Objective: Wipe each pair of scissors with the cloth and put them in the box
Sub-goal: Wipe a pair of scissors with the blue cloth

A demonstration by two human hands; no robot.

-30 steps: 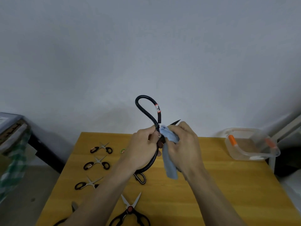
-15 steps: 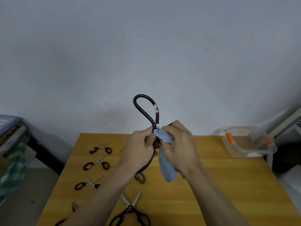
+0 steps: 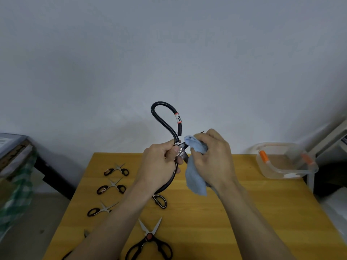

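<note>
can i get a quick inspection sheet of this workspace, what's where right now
Surface: yellow wooden table against a grey wall.
Job's things: large black-handled scissors held up above the table; blue cloth wrapped over their blades; clear plastic box with orange clips at the far right corner, contents unclear.
Clutter: three small scissors in a column on the left, red-pivot kitchen scissors at the near edge, others partly hidden by the arms.
Hands: left hand grips the scissors near the pivot; right hand holds the cloth.
Cables: nothing seen.
Surroundings: green checked fabric at the left.
</note>
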